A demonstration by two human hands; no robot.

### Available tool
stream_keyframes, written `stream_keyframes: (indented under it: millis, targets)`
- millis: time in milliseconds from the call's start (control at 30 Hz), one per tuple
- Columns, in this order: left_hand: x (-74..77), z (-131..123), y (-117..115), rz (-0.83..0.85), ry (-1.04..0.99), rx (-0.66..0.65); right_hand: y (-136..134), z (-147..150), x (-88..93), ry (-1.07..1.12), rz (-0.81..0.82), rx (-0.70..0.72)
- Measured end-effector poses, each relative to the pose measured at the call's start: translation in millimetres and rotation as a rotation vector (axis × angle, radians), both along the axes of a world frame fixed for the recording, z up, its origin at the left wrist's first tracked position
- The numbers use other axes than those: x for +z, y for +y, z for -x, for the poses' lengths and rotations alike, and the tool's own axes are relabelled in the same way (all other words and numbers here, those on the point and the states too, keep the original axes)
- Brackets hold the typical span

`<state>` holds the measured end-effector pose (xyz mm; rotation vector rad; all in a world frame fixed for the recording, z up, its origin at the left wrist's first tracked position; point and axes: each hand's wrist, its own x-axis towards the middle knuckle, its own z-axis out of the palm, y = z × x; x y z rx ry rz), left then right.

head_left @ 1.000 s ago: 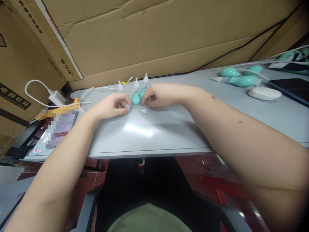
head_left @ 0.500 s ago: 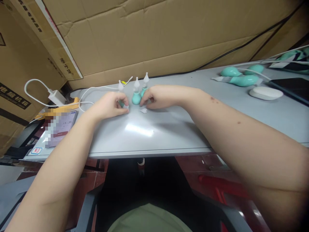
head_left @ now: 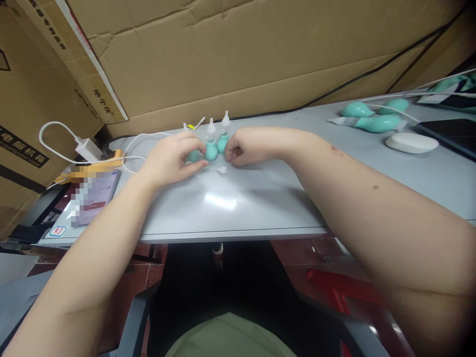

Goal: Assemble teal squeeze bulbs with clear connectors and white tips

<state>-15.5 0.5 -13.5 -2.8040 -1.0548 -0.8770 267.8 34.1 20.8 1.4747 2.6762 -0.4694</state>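
Three teal rubber bulb nasal aspirators with clear pointed nozzles stand upright together: the middle one (head_left: pixel 211 150), the right one (head_left: pixel 223 143) and the left one (head_left: pixel 192 155), mostly covered by my left hand. My left hand (head_left: pixel 173 157) curves around the front of the left bulb, thumb and fingers apart with a gap between them. Whether it touches that bulb is hard to see. Close beside the right bulb, my right hand (head_left: pixel 243 148) has its fingers curled together on the tabletop; what they hold, if anything, is hidden. A small loose clear nozzle (head_left: pixel 221 170) lies on its side between the hands.
More teal bulbs (head_left: pixel 377 123) lie at the far right by a white oval case (head_left: pixel 412 143) and a dark tablet-like device (head_left: pixel 449 139). On the left are a phone (head_left: pixel 97 196) and a white charger (head_left: pixel 88 148) with cables. A cardboard wall (head_left: pixel 238 59) backs the grey table (head_left: pixel 260 213).
My left hand has shifted right and its thumb and fingers have parted; the small clear piece at its fingertips no longer shows. My right hand has drawn slightly right and its fingers have curled closed.
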Motion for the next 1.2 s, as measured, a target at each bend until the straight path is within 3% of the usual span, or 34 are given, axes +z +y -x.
stream_keyframes:
  millis: [133, 267, 567, 667, 767, 867, 933, 1067, 1200]
  targets:
    - [-2.7, -26.9, -6.3, -0.061, 0.231, -0.029, 3.9, -6.6, 2.4, 0.077, -0.062, 0.014]
    - [-6.7, -50.3, -12.4, -0.020, 0.454, 0.039, 7.7, -10.0, 1.3, 0.082, -0.115, -0.009]
    - [-11.9, -65.7, -19.7, 0.016, 0.505, 0.091, -1.9, -4.6, 5.3, 0.086, -0.089, 0.032]
    - [-17.8, -58.6, -15.6, -0.059, 0.386, 0.006, 1.6, -5.9, 1.6, 0.111, -0.107, 0.031]
    - [-22.4, -40.4, -4.9, -0.141, 0.048, -0.147, 8.6, -9.3, -1.5, 0.197, -0.132, 0.025]
    - [-22.2, -14.4, 13.1, -0.232, -0.324, -0.197, 11.3, -12.7, -0.4, 0.411, -0.055, 0.078]
    - [-20.4, 4.3, 26.6, -0.238, -0.460, -0.224, 8.8, -13.2, 1.1, 0.636, 0.067, 0.143]
    - [-17.3, 32.1, 43.5, -0.150, -0.544, -0.216, -0.9, -7.0, 0.1, 1.039, 0.213, 0.197]
    - [-16.4, 33.1, 41.1, -0.046, -0.562, -0.217, -4.3, 6.0, -8.0, 1.179, 0.197, 0.189]
